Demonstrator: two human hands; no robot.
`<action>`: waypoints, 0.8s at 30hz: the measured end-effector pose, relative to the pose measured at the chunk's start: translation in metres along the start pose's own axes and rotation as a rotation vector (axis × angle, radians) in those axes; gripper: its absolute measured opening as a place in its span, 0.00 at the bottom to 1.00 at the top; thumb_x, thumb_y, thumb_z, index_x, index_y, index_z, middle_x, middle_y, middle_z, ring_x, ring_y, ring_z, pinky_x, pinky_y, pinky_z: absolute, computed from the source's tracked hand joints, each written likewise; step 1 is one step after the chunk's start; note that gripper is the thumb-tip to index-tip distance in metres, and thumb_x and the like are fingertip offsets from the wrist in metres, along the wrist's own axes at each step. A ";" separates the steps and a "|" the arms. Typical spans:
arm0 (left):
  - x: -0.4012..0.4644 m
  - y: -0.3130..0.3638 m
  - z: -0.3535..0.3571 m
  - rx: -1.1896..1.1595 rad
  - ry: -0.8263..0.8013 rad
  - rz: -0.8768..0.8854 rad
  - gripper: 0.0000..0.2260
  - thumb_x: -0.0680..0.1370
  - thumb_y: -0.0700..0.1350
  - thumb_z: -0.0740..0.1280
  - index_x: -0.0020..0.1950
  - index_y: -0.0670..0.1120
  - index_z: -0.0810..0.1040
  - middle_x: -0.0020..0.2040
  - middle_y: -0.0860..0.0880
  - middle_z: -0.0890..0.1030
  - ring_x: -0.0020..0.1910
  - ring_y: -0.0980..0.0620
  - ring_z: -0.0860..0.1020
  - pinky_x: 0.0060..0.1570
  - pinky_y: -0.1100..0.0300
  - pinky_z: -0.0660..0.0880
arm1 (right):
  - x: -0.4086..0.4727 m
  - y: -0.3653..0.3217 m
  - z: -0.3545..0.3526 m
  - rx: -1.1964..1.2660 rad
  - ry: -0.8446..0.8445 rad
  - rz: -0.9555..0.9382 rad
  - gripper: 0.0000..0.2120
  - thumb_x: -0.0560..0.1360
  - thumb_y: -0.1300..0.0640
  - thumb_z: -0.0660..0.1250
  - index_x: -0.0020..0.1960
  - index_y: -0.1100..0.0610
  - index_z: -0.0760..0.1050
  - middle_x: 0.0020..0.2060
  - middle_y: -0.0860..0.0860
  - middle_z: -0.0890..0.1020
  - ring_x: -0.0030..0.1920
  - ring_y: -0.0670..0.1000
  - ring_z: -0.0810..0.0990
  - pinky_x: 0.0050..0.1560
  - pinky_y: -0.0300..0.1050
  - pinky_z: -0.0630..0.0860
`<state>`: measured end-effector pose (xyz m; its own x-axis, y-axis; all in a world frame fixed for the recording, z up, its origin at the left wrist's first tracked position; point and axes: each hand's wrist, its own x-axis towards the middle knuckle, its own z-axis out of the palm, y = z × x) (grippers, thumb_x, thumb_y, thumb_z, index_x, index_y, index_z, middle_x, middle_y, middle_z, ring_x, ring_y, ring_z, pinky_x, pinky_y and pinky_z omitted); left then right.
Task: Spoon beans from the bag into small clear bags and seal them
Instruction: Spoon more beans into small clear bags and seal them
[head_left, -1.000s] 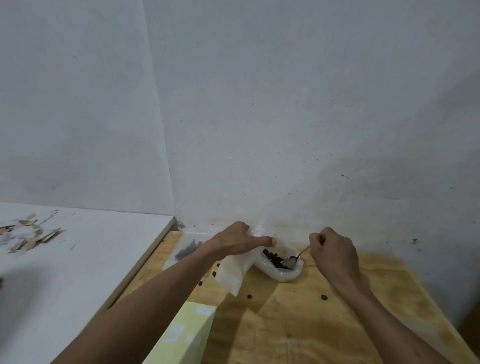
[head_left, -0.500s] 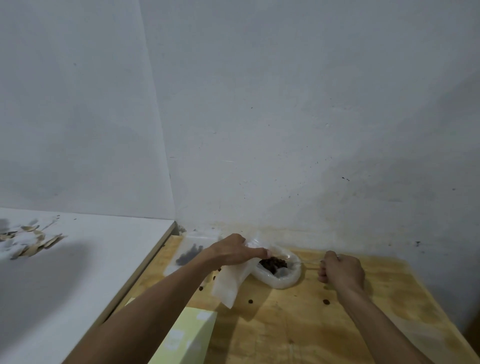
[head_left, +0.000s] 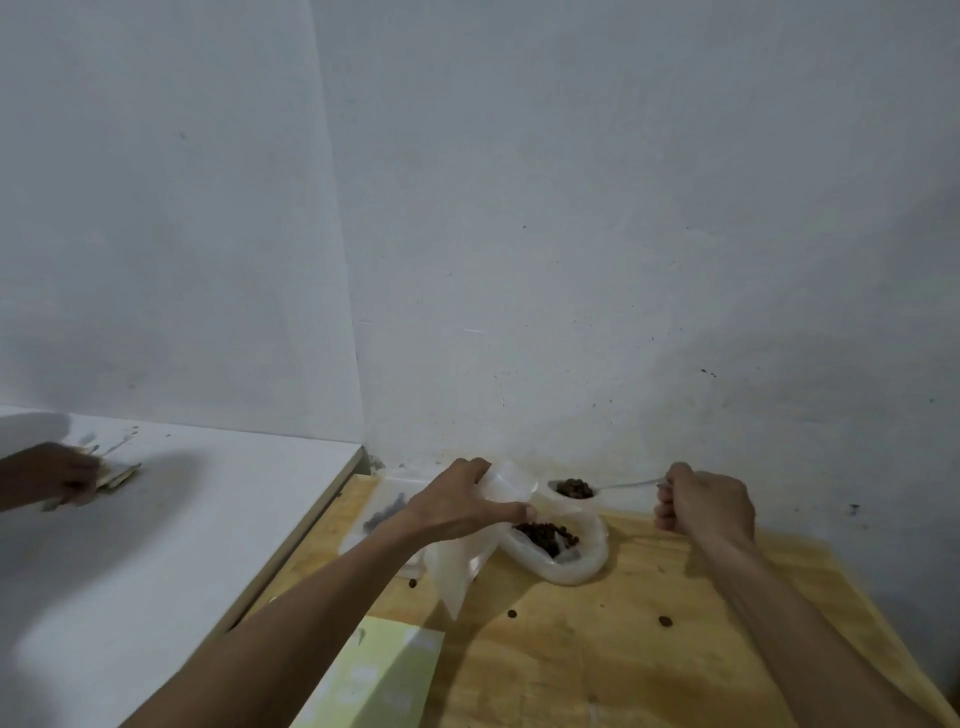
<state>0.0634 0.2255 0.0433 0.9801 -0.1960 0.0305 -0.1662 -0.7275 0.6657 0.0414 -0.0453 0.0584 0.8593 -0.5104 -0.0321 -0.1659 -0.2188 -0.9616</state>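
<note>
Step in hand: transfer. The right hand (head_left: 704, 506) pinches the spoon (head_left: 602, 487), loaded with beans, above the bean bag (head_left: 563, 545) on the surface (head_left: 597, 649). The left hand (head_left: 457, 501) grips the small clear bag (head_left: 467, 551). Next move likely requires tipping the spoon into its mouth.

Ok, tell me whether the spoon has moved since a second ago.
Yes. The spoon, loaded with beans and held by the right hand, has come up out of the bean bag and now hangs above its far rim, nearer the wall.

The right hand (head_left: 704, 506) now lifts the spoon (head_left: 597, 487), full of beans (head_left: 574, 487), up out of the bag (head_left: 566, 551).
</note>
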 end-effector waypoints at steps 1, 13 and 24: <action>-0.003 0.000 -0.001 -0.020 0.006 0.015 0.21 0.69 0.64 0.75 0.45 0.51 0.72 0.44 0.53 0.74 0.40 0.57 0.71 0.37 0.61 0.66 | 0.001 -0.009 0.000 0.018 -0.008 -0.014 0.14 0.77 0.59 0.63 0.38 0.65 0.81 0.30 0.58 0.84 0.28 0.56 0.82 0.32 0.44 0.78; -0.001 0.008 0.008 -0.105 -0.047 -0.020 0.27 0.66 0.68 0.75 0.47 0.48 0.74 0.43 0.52 0.73 0.41 0.53 0.72 0.41 0.58 0.66 | -0.014 -0.061 0.026 -0.263 -0.096 -0.563 0.16 0.78 0.53 0.62 0.36 0.62 0.77 0.28 0.58 0.81 0.30 0.58 0.83 0.35 0.57 0.84; 0.008 -0.002 0.016 -0.193 -0.164 -0.317 0.54 0.58 0.74 0.74 0.76 0.45 0.67 0.73 0.47 0.72 0.66 0.44 0.73 0.63 0.49 0.73 | -0.012 0.017 0.030 -0.577 -0.006 -0.542 0.14 0.82 0.55 0.61 0.40 0.59 0.76 0.28 0.53 0.78 0.27 0.52 0.74 0.27 0.44 0.65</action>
<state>0.0696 0.2152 0.0299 0.9466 -0.0952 -0.3080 0.1806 -0.6348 0.7512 0.0424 -0.0180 0.0348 0.8943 -0.2054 0.3974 0.0532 -0.8333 -0.5503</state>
